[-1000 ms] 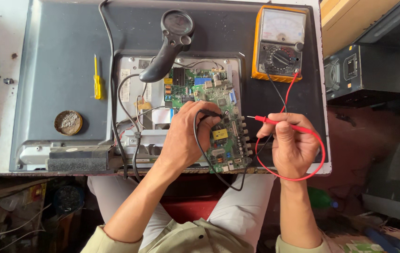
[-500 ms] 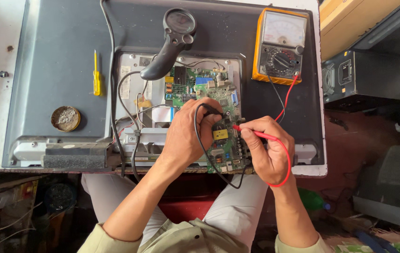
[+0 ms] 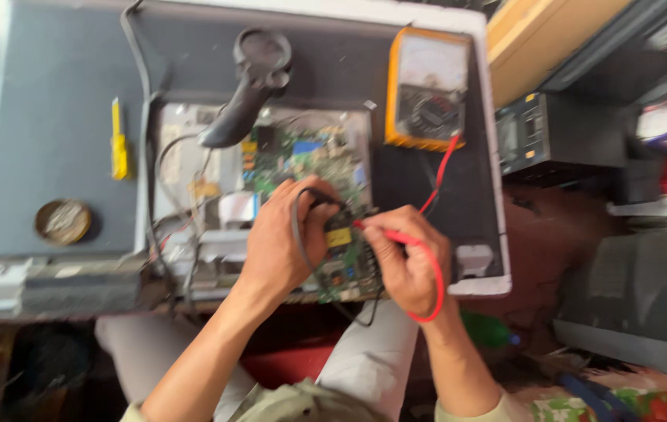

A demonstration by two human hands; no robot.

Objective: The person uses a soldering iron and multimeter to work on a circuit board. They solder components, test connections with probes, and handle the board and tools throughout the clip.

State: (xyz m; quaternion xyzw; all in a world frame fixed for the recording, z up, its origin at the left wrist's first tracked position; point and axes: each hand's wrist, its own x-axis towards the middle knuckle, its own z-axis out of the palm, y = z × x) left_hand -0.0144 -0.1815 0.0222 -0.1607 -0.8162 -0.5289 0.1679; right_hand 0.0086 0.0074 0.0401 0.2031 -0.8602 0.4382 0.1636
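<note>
A green circuit board (image 3: 314, 160) lies in the open back of a grey flat appliance (image 3: 52, 117). My left hand (image 3: 283, 238) rests on the board's lower part and grips a black probe (image 3: 319, 199) with its black lead looping below. Just to the right, my right hand (image 3: 404, 262) holds a red probe (image 3: 384, 233), its tip pointing left onto the board near a yellow part (image 3: 340, 237). The red lead (image 3: 437, 176) runs up to an orange analogue meter (image 3: 427, 90) at the back right.
A black magnifier (image 3: 251, 78) lies across the board's top left. A yellow screwdriver (image 3: 118, 141) and a round tin (image 3: 62, 221) sit on the grey panel at left. Black boxes (image 3: 548, 133) and clutter stand at the right, my knees below the bench edge.
My right hand moved left with the red probe, from beside the board onto it, close to my left hand. The view shifted right; the green screwdriver left the frame.
</note>
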